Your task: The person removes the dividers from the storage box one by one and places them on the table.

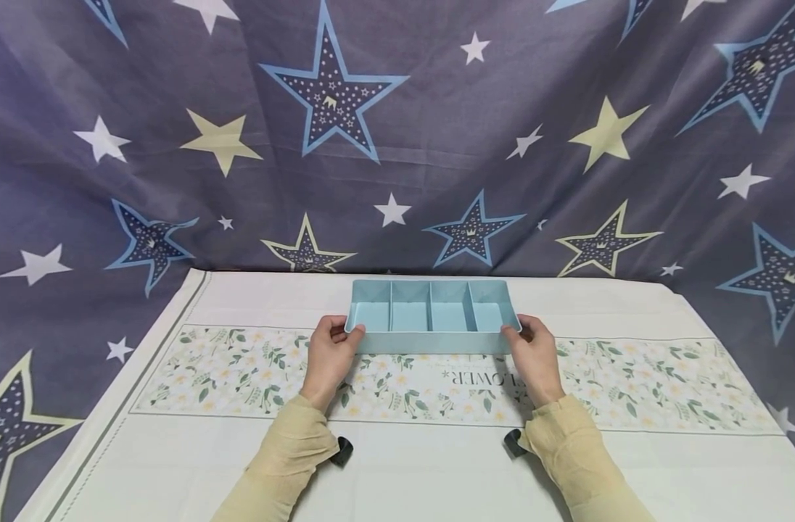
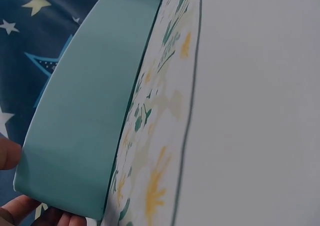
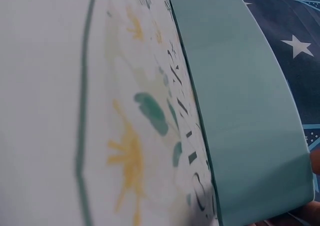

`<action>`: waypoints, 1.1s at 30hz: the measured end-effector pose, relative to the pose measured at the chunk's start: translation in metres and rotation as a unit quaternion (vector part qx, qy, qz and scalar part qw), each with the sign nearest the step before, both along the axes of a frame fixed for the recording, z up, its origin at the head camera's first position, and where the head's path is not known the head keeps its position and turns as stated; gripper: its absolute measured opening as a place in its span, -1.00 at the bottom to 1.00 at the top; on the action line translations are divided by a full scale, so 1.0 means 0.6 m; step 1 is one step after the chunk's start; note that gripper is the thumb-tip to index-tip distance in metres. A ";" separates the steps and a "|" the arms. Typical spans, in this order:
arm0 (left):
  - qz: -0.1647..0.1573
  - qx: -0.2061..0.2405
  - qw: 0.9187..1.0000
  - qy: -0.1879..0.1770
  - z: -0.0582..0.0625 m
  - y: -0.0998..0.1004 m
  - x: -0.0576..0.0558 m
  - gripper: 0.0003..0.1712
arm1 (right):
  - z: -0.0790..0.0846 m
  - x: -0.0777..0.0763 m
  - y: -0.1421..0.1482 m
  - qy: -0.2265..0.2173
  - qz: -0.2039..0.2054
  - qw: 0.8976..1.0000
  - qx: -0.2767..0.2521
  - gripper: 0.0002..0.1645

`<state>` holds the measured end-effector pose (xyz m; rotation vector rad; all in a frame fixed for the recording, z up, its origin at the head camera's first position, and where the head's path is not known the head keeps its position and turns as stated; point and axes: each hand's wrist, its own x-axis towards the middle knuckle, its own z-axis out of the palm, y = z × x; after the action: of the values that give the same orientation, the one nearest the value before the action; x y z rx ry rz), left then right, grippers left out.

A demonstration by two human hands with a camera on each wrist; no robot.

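A light blue organizer box point(image 1: 430, 343), divided into several compartments, is held level between both hands near the middle of the table. My left hand point(image 1: 328, 357) grips its left end, thumb on the near top edge and fingers curled at the side. At the opposite end my right hand point(image 1: 534, 357) grips in the same way. No objects show inside the compartments. In the left wrist view the box's front wall point(image 2: 90, 101) fills much of the picture, with fingertips at its lower corner. The right wrist view has the same wall point(image 3: 245, 106) along the table cloth.
A white cloth point(image 1: 430, 464) covers the table, with a floral printed band point(image 1: 241, 373) running across it. Behind and beside the table hangs a dark curtain point(image 1: 430, 167) patterned with stars. Black straps point(image 1: 342, 451) show at the wrists.
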<state>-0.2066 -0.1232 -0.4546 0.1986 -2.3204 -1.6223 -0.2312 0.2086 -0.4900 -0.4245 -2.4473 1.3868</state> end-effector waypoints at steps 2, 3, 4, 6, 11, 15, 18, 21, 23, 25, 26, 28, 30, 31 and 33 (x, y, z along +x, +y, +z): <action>0.004 -0.015 1.000 0.008 -0.026 -0.005 -0.013 -0.50 | 0.001 0.001 0.000 0.002 0.002 1.000 -0.001 -0.45; 0.006 -0.017 1.000 0.010 -0.034 -0.006 -0.017 -0.50 | 0.002 0.002 0.000 0.004 0.006 1.000 -0.003 -0.45; 0.008 -0.024 1.000 0.014 -0.045 -0.009 -0.022 -0.50 | 0.002 0.004 -0.001 0.006 0.008 1.000 -0.006 -0.46; 0.009 -0.023 0.999 0.019 -0.054 -0.010 -0.025 -0.50 | 0.003 0.006 -0.001 0.010 0.012 1.000 -0.008 -0.48; -0.005 -0.008 1.000 0.019 -0.046 -0.012 -0.018 -0.52 | 0.004 0.009 -0.002 0.007 0.017 1.000 -0.008 -0.48; -0.007 -0.012 1.000 0.013 -0.042 -0.012 -0.015 -0.51 | 0.003 0.009 -0.002 0.005 0.018 1.000 -0.006 -0.47; -0.008 -0.016 1.000 0.018 -0.039 -0.009 -0.014 -0.51 | 0.003 0.010 -0.001 0.006 0.018 1.000 -0.003 -0.46; -0.004 -0.018 1.000 0.025 -0.043 -0.006 -0.017 -0.54 | 0.003 0.010 0.000 0.006 0.018 1.000 0.000 -0.45; -0.001 -0.014 1.000 0.028 -0.044 -0.005 -0.018 -0.56 | 0.004 0.011 0.000 0.004 0.018 1.000 0.002 -0.44; 0.011 -0.023 0.999 0.027 -0.059 -0.007 -0.027 -0.57 | 0.004 0.011 0.000 0.003 0.018 1.000 0.003 -0.44; 0.010 -0.022 0.999 0.028 -0.060 -0.008 -0.028 -0.57 | 0.005 0.011 0.000 0.003 0.018 1.000 0.003 -0.44; 0.012 -0.021 0.999 0.027 -0.061 -0.008 -0.028 -0.58 | 0.005 0.011 0.000 0.004 0.020 1.000 0.002 -0.43; 0.012 -0.020 0.999 0.025 -0.062 -0.008 -0.028 -0.57 | 0.005 0.012 0.000 0.008 0.022 1.000 0.000 -0.44; 0.013 -0.021 0.999 0.022 -0.063 -0.008 -0.029 -0.57 | 0.005 0.012 0.000 0.010 0.023 1.000 -0.001 -0.44; 0.012 -0.020 1.000 0.019 -0.063 -0.008 -0.029 -0.56 | 0.005 0.013 0.001 0.012 0.023 1.000 0.000 -0.44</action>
<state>-0.2242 -0.1281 -0.4926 0.1841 -2.3119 -1.5539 -0.2235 0.2092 -0.4873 -0.3523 -2.4513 1.4028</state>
